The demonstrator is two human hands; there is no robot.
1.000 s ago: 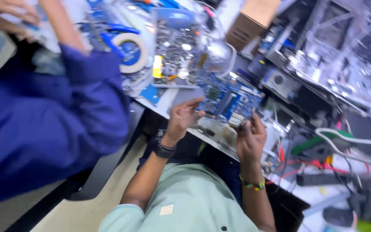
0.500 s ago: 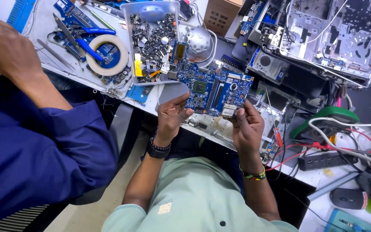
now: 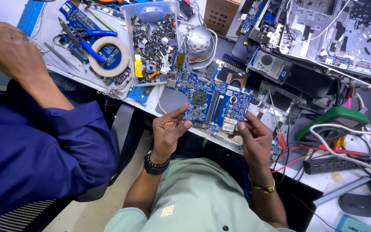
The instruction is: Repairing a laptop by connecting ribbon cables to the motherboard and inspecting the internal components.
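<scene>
A blue laptop circuit board (image 3: 211,103) with a dark chip in its middle is held over the near edge of the workbench. My left hand (image 3: 170,129), with a black band on its wrist, grips the board's lower left edge, thumb on top. My right hand (image 3: 254,137), wearing a green and yellow bracelet, pinches the board's lower right corner. My pale green shirt fills the bottom of the view.
A co-worker in a blue sleeve sits at the left, one hand (image 3: 9,47) resting on the bench. Behind the board are a clear tray of small parts (image 3: 127,25), a tape roll (image 3: 108,56), blue-handled pliers (image 3: 89,41) and a cardboard box (image 3: 220,13). At right: a hard drive (image 3: 271,64), an open laptop chassis (image 3: 331,38), a green meter (image 3: 336,120), cables.
The view has swung and steadied over the bench. Both my hands stay on the board, now lower and closer to me. The co-worker's arm has drawn back to the left.
</scene>
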